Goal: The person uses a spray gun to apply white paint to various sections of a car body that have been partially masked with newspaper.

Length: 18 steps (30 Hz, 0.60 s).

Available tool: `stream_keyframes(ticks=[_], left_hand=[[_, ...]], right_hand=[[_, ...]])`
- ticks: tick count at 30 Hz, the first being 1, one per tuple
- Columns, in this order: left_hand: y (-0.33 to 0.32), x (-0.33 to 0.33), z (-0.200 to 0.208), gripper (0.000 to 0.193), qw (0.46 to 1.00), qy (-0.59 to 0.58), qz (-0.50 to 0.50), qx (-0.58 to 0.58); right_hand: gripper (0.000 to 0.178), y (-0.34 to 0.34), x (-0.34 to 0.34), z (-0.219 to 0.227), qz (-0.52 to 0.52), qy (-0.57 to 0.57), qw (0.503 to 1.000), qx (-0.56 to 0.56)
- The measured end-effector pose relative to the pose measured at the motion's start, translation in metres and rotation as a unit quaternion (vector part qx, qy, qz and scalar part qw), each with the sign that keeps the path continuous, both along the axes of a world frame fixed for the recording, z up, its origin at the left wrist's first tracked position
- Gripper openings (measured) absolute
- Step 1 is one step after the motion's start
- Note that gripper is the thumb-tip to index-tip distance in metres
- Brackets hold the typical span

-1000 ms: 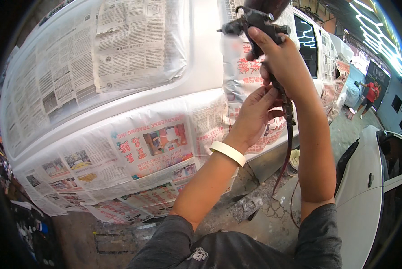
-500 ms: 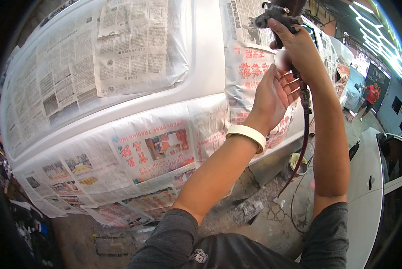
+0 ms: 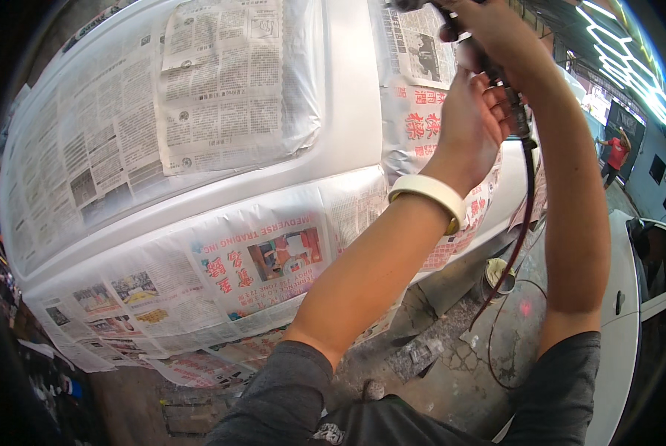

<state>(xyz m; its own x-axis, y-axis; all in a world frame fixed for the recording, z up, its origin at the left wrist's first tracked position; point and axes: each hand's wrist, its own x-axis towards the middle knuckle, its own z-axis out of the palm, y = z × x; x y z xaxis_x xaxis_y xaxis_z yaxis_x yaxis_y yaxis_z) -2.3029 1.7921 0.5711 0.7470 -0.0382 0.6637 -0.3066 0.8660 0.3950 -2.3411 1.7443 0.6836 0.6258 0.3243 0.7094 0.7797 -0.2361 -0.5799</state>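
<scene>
My right hand [image 3: 500, 33] is closed around a dark spray gun [image 3: 452, 22] near the top edge, which cuts off part of the gun. A dark red hose [image 3: 524, 215] hangs from its lower fitting. My left hand [image 3: 472, 137] is raised just below and left of the gun, palm turned toward the hose fitting, fingers loosely bent and apart with nothing in them. A cream roll of tape [image 3: 431, 195] is worn around my left wrist. Before me stands a white vehicle body [image 3: 351, 111], masked with newspaper sheets [image 3: 225, 89] over its window and lower side.
A bucket [image 3: 496, 279] stands on the cracked concrete floor [image 3: 452, 386], where the hose trails. Another white car [image 3: 621, 312] is close at my right. Farther back, a person in a red shirt [image 3: 616, 152] stands under bright lights [image 3: 630, 67].
Both hands and the spray gun have moved up, so the gun is partly cut off by the top edge. My forearms have shifted right in the picture, and the view has shifted slightly.
</scene>
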Motion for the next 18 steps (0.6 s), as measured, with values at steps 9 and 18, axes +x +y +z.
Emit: stream_keyframes(ticks=[9, 18], left_hand=[[-0.002, 0.014, 0.035, 0.052, 0.999, -0.034, 0.036, 0.011], [0.019, 0.034, 0.072, 0.054, 0.989, -0.124, 0.08, -0.007]], right_hand=[[0.03, -0.01, 0.036, 0.027, 0.1, -0.009, 0.994, -0.044], [0.037, 0.02, 0.052, 0.064, 0.201, -0.06, 0.978, -0.005]])
